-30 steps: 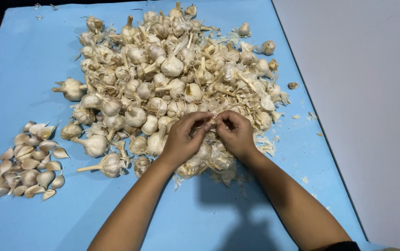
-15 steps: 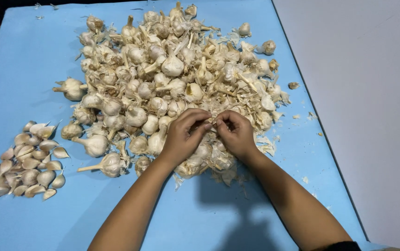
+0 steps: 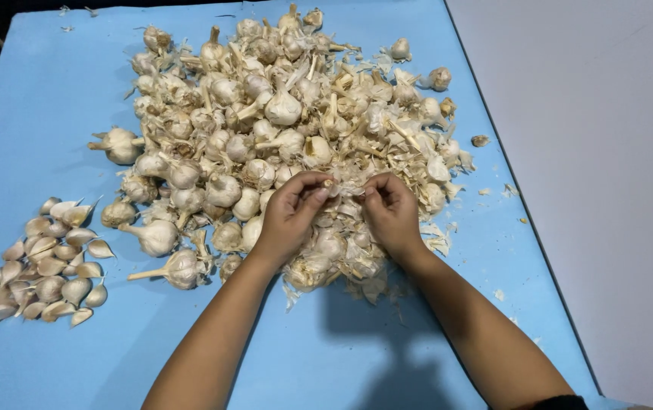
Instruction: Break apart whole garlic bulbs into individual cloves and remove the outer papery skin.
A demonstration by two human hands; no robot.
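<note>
A big heap of whole garlic bulbs (image 3: 266, 129) with dry papery skins covers the middle and far part of a blue table (image 3: 53, 114). My left hand (image 3: 292, 212) and my right hand (image 3: 389, 212) meet over the near edge of the heap. Together they pinch a small piece of garlic (image 3: 342, 188) between the fingertips, each hand closed on one side of it. Loose husks (image 3: 357, 266) lie under and around both hands. A separate small pile of garlic cloves (image 3: 49, 262) sits at the left near edge.
A loose bulb with a long stem (image 3: 175, 267) lies just left of my left forearm. Skin flakes (image 3: 505, 190) are scattered by the table's right edge, beyond which is a grey floor (image 3: 607, 190).
Both hands have stayed over the same spot; only the fingers have shifted slightly on the piece of garlic.
</note>
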